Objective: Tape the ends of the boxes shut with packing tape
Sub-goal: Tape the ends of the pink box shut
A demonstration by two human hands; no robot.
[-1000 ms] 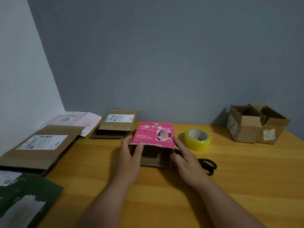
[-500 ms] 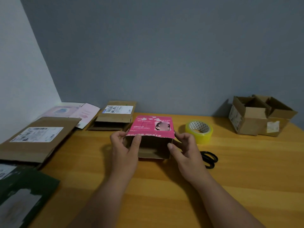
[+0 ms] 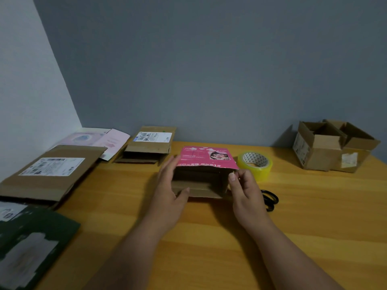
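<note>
Scissors (image 3: 270,198) mostly hidden behind right hand (image 3: 248,191), only black handle loops show at 3 o'clock of it. Pink box (image 3: 206,159) sits mid-table, open end facing the camera; inside too dark to make out. Writing on its pink top too blurred to read; a small printed picture sits at its right side.

Left hand (image 3: 169,191): fingers straight along the box's left side, thumb resting on the lower flap. Right hand pinches the box's right edge, fingers curled.

Tape roll (image 3: 255,165), yellow, just beside the box at 2 o'clock, partly behind it. Two open cardboard boxes (image 3: 326,151) at far 2 o'clock against the wall. Flattened boxes (image 3: 52,170) with white shipping labels at 9–11 o'clock, print unreadable. Dark green mailer (image 3: 31,243) at 8 o'clock, cut off by the frame edge. Wooden table (image 3: 314,216) under all.
</note>
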